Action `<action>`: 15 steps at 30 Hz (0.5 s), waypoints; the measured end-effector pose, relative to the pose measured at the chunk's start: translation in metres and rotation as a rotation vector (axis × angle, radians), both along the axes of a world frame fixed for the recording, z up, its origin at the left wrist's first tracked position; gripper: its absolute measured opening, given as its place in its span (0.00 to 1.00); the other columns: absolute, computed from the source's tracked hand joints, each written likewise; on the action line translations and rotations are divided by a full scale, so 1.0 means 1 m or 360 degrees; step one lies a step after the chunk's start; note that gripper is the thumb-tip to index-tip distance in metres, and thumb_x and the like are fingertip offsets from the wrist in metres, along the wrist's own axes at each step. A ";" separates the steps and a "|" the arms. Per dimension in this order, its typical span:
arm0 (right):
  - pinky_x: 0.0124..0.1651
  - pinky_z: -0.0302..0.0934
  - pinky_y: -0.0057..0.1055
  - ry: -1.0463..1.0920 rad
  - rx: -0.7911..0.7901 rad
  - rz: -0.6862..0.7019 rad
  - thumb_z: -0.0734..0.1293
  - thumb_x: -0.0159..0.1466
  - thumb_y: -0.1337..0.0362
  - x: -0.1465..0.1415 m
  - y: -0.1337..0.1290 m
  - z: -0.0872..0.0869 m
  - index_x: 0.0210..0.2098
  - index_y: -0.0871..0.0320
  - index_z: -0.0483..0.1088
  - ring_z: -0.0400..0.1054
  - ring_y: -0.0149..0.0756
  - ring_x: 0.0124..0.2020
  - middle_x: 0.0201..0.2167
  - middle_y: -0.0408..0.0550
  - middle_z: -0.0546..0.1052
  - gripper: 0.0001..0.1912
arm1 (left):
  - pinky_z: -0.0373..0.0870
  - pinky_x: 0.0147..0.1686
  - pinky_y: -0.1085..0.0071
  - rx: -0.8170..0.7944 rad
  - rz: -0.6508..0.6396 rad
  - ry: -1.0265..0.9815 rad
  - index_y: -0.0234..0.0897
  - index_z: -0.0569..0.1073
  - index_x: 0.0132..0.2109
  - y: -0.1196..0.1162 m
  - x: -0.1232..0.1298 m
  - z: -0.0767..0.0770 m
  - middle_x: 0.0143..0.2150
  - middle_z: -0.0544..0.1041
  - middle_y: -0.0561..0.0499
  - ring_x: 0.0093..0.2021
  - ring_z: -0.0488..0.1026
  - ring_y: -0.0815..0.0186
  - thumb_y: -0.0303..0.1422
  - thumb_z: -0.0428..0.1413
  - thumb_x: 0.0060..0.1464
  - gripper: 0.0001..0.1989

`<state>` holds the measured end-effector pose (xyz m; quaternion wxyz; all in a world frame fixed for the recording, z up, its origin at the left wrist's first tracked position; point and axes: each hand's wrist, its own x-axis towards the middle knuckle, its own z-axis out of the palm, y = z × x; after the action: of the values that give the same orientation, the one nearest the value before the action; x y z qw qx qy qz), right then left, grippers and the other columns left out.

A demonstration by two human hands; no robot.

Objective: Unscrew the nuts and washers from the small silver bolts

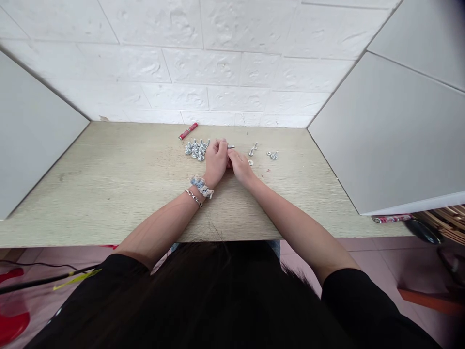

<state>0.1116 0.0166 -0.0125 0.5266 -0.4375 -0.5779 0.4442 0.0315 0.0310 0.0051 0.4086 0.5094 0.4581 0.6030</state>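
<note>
My left hand (217,162) and my right hand (239,165) meet above the middle of the table, fingers closed. Between them a metal bolt (231,146) sticks out, its threaded end pointing right. The left fingers wrap round its head end; the right fingertips pinch close beside it, partly hidden. Just left of my left hand stands a cluster of several bolts with washers (196,149), shanks up. Right of my right hand lie two loose bolts (253,149) and a flat washer (250,163). Farther right are a nut (269,153) and a bolt with a washer (274,155).
A red tube-shaped item (188,131) lies near the wall behind the bolts. White brick-pattern wall (225,68) closes off the back, with a grey panel (36,131) at the left and another panel (392,131) at the right. The table (145,194) has small crumbs on it.
</note>
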 end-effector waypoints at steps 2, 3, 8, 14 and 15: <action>0.27 0.54 0.28 -0.0042 -0.0011 -0.0054 0.55 0.63 0.48 0.001 -0.002 0.002 0.19 0.57 0.58 0.58 0.28 0.22 0.17 0.40 0.63 0.23 | 0.53 0.17 0.72 -0.0045 -0.0082 -0.0034 0.38 0.55 0.23 -0.002 0.000 0.001 0.16 0.56 0.59 0.15 0.54 0.75 0.33 0.48 0.60 0.17; 0.27 0.55 0.28 -0.0066 -0.0020 -0.0069 0.56 0.62 0.44 0.002 -0.003 0.004 0.19 0.57 0.58 0.58 0.28 0.22 0.17 0.40 0.63 0.25 | 0.52 0.16 0.72 -0.0066 -0.0120 -0.0052 0.39 0.55 0.23 -0.002 0.000 0.001 0.16 0.55 0.59 0.14 0.53 0.76 0.34 0.48 0.60 0.18; 0.28 0.56 0.27 -0.0145 -0.0011 -0.0067 0.56 0.60 0.40 0.004 -0.007 0.011 0.19 0.57 0.59 0.59 0.27 0.21 0.16 0.40 0.64 0.28 | 0.51 0.13 0.72 -0.0159 -0.0207 -0.0116 0.39 0.55 0.23 -0.001 0.001 -0.001 0.13 0.54 0.59 0.12 0.53 0.75 0.40 0.47 0.61 0.20; 0.32 0.56 0.27 -0.0221 0.0023 -0.0097 0.55 0.62 0.62 0.002 -0.005 0.008 0.21 0.57 0.61 0.61 0.28 0.24 0.18 0.39 0.66 0.15 | 0.48 0.11 0.75 -0.0224 -0.0130 -0.0186 0.39 0.53 0.23 0.002 0.001 0.000 0.13 0.53 0.60 0.11 0.51 0.76 0.38 0.46 0.61 0.18; 0.32 0.56 0.27 -0.0206 0.0005 -0.0088 0.54 0.60 0.66 0.002 -0.004 0.008 0.21 0.57 0.61 0.61 0.28 0.24 0.19 0.39 0.66 0.13 | 0.48 0.11 0.75 -0.0235 -0.0136 -0.0177 0.39 0.53 0.23 0.002 0.001 0.000 0.12 0.52 0.60 0.11 0.51 0.76 0.38 0.45 0.61 0.18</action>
<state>0.1133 0.0123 -0.0046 0.5009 -0.4803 -0.5992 0.3993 0.0327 0.0331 0.0056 0.4952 0.4628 0.4556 0.5770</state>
